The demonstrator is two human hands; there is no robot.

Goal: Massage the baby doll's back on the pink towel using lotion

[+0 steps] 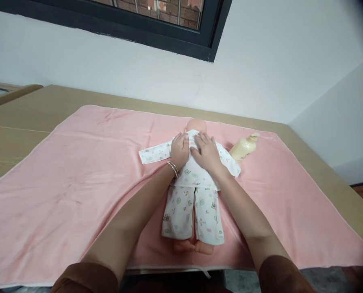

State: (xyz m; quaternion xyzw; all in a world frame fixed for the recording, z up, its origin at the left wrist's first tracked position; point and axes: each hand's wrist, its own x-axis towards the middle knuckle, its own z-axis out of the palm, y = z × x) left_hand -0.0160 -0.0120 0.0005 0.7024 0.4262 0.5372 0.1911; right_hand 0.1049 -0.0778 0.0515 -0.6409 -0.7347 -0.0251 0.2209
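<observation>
A baby doll (pixel 196 124) lies on a pink blanket (pixel 77 175), its head toward the wall and its feet toward me. It wears a white printed top (pixel 193 176) with long sleeves spread out sideways and matching trousers (pixel 179 211). My left hand (pixel 180 150) rests flat on the left of the doll's upper body, fingers stretched out. On the other side of the chest area my right hand (pixel 208 152) lies flat too, with its fingers a little spread. Neither hand grips anything. Part of the top is hidden under my palms.
Right of the doll, a cream pump bottle (pixel 244 147) lies tilted on the blanket, close to the doll's sleeve. The wooden table (pixel 132 103) shows around the blanket and meets a white wall (pixel 157 77). A dark-framed window (pixel 157 24) is above.
</observation>
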